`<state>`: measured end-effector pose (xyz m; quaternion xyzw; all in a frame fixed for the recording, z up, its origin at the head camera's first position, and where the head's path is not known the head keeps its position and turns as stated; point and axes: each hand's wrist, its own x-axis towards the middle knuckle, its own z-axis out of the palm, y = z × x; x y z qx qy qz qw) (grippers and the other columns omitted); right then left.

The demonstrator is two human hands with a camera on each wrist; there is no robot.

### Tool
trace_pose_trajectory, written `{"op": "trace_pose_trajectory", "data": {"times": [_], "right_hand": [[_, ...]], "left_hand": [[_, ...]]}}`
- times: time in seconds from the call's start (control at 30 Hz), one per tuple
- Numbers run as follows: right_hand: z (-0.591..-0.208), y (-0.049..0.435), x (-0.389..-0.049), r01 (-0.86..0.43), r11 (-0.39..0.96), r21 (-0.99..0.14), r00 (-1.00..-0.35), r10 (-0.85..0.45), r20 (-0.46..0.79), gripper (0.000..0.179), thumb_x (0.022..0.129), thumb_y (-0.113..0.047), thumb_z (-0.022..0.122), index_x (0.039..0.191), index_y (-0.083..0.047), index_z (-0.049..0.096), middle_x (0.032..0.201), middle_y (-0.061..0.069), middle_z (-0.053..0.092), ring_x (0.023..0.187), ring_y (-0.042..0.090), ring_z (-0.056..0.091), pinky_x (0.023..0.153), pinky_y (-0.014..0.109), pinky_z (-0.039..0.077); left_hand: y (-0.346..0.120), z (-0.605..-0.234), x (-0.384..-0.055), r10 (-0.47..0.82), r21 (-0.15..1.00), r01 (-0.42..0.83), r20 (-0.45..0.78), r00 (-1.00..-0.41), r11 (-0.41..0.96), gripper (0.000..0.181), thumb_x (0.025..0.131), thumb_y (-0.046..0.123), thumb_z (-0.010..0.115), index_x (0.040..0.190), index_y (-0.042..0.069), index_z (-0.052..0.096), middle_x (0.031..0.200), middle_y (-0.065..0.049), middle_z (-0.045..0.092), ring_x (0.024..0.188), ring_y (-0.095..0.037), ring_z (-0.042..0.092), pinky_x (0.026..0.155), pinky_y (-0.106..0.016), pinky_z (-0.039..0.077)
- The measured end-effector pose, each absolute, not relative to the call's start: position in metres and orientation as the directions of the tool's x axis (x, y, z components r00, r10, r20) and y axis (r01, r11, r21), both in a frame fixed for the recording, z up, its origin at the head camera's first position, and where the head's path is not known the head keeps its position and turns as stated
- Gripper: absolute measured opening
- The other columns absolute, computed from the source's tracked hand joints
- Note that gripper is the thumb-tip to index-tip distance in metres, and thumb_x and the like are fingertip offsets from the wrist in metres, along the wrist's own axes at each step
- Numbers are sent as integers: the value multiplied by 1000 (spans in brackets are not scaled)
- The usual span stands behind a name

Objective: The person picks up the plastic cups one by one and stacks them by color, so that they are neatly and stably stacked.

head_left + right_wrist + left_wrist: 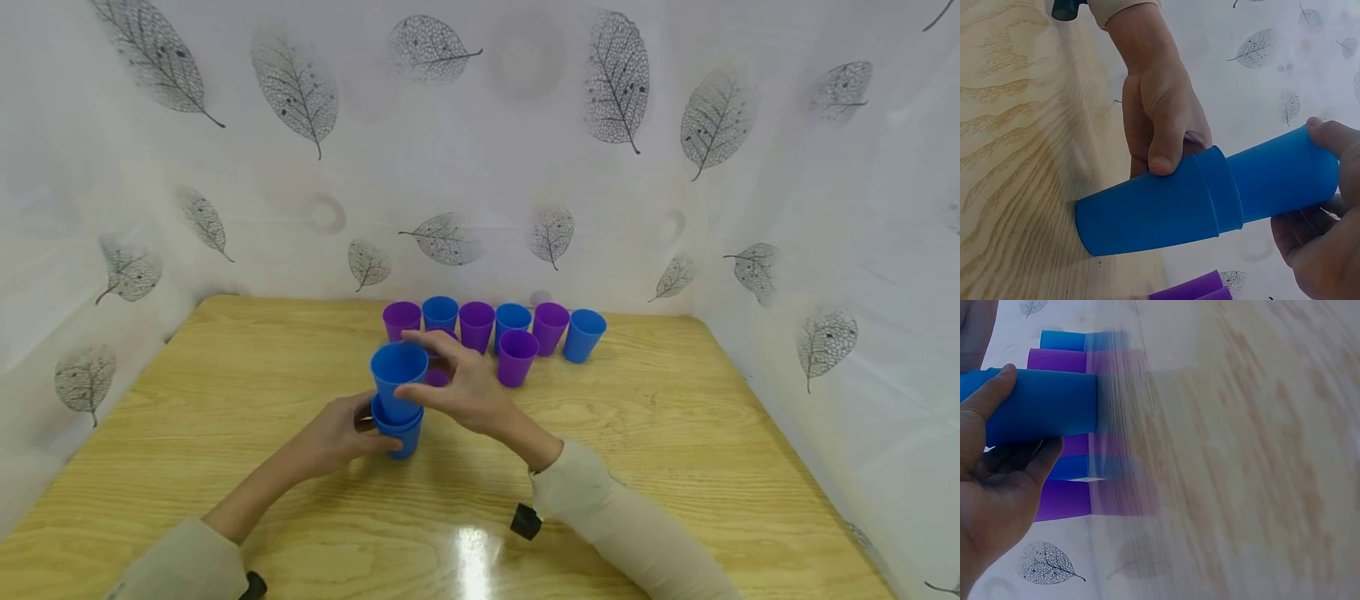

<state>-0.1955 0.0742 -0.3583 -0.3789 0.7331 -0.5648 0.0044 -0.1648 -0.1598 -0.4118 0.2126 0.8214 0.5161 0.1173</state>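
Note:
Two nested blue cups [402, 442] stand upright on the table, and my left hand [333, 435] grips them from the left side, thumb in front. Above them, my right hand [474, 390] holds another blue cup [393, 379] between thumb and fingers near its rim. The base of this upper cup sits inside the mouth of the lower pair. In the right wrist view the upper cup [1285, 178] slants a little against the stack [1147, 215], whose two rims show close together. The left wrist view shows the thumb and fingers of my left hand [997, 500] around the lower cups [1047, 403].
Behind my hands, a row of alternating purple and blue cups runs along the table's back, ending with a blue cup [585, 336] at right. In front of it stands a purple cup [517, 358]; more purple [437, 377] shows behind my right hand. A leaf-patterned curtain [495, 167] surrounds the wooden table [675, 467].

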Motion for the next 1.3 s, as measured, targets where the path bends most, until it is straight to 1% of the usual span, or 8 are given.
{"op": "trace_pose_trajectory", "data": {"times": [0.27,0.4,0.57,0.7,0.8,0.97,1.17,1.3], "right_hand": [[-364,77,-197,-577,-34,-816,-672,-548,498,62,86,10,78,143,7,53,131,21,62,115,23,65,101,50,55],[-366,81,-198,-565,-52,-824,-678,-540,499,60,87,11,76,142,8,53,128,23,62,111,24,66,100,57,54],[-368,89,-197,-548,-32,-836,-701,-527,480,55,90,8,74,141,7,54,129,21,64,115,39,64,102,51,54],[-369,101,-197,-530,-39,-847,-717,-513,472,52,91,8,72,140,8,54,129,23,63,118,49,59,102,54,53],[-370,111,-197,-522,-36,-852,-729,-500,467,53,91,8,72,140,8,54,128,22,64,118,46,60,101,54,53],[-370,131,-198,-513,9,-859,-757,-476,447,53,91,7,72,142,6,54,128,20,64,118,32,62,100,49,55],[-370,157,-200,-499,47,-865,-786,-446,429,53,93,9,70,142,8,52,129,26,61,116,31,62,98,35,57],[-369,173,-201,-482,56,-874,-809,-411,420,53,93,10,69,143,7,52,129,26,61,117,30,62,98,32,56]], "left_hand": [[-157,-412,-165,454,897,233,41,-890,376,64,91,12,81,142,-13,50,136,-29,60,126,-46,59,103,-45,54],[-157,-412,-164,447,898,212,18,-894,387,67,91,13,81,144,-12,49,138,-29,59,128,-46,58,104,-46,53],[-157,-411,-164,444,892,218,22,-896,397,68,90,14,82,143,-12,49,137,-29,59,127,-46,58,103,-48,54],[-156,-411,-164,440,887,224,26,-898,404,66,90,14,83,142,-11,51,136,-28,61,127,-46,59,103,-49,53],[-156,-410,-163,438,887,220,23,-899,406,66,90,14,83,141,-12,51,136,-28,61,127,-46,59,104,-49,53],[-155,-409,-163,438,892,211,16,-899,400,68,89,14,83,142,-13,50,136,-29,60,127,-47,58,104,-48,53],[-154,-409,-164,433,889,204,7,-901,410,68,88,13,84,142,-13,50,137,-29,60,128,-46,58,103,-48,53],[-155,-408,-163,438,888,208,9,-899,410,68,88,12,84,141,-13,50,136,-29,60,127,-46,59,103,-49,53]]}}
